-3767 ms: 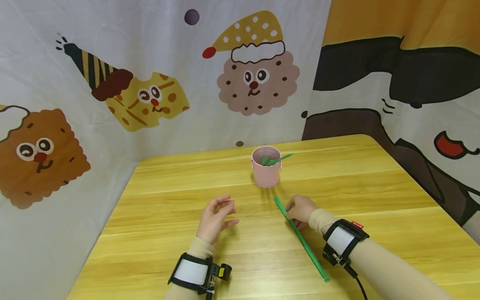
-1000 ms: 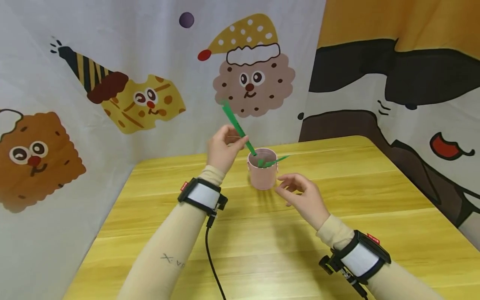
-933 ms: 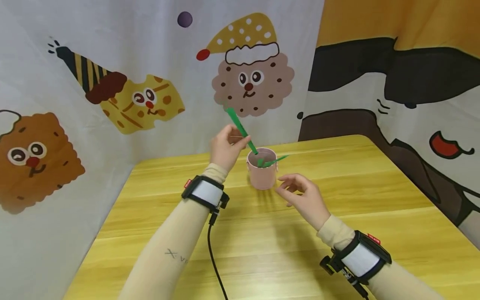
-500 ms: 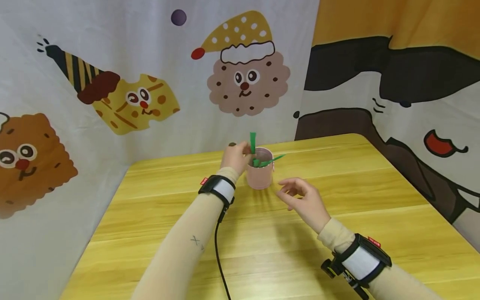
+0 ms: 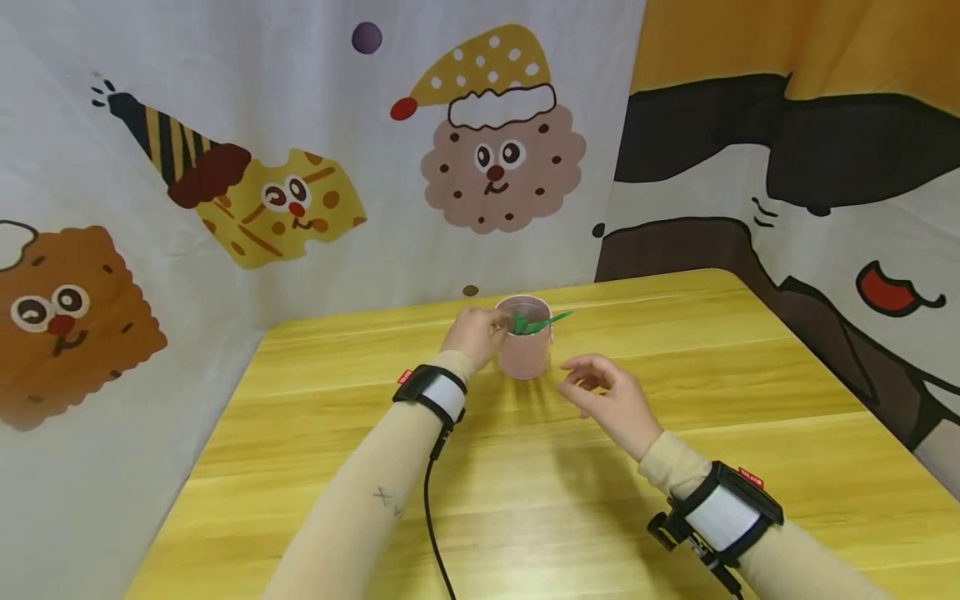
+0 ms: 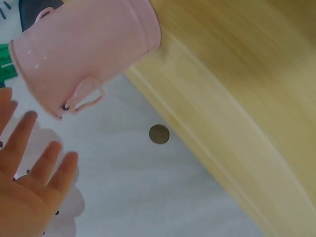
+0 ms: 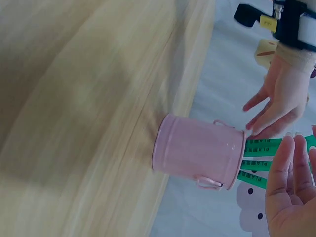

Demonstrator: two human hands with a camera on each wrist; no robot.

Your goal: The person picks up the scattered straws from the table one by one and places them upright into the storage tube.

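A small pink metal bucket [image 5: 523,358] with side ears stands upright on the wooden table. Several long green strips [image 7: 261,147] with black lettering, like wrapped drinking straws, stick out of its mouth. At the bucket's left rim is my left hand [image 5: 474,335]; in the left wrist view its fingers [image 6: 22,143] look loosely spread beside the strips. The right wrist view puts its fingertips close to the rim and the strips. My right hand [image 5: 611,404] hovers right of the bucket, its fingers loosely bent, holding nothing.
The wooden table [image 5: 315,433] has a back edge close behind the bucket. A curtain [image 5: 315,50] printed with cartoon biscuits hangs around the table. A black cable [image 5: 433,525] trails from the left wrist strap.
The left hand carried a green strip above the bucket, lowered it in and let it go. Earlier that strip lay on the table at the right hand. Lately the right hand has barely moved.
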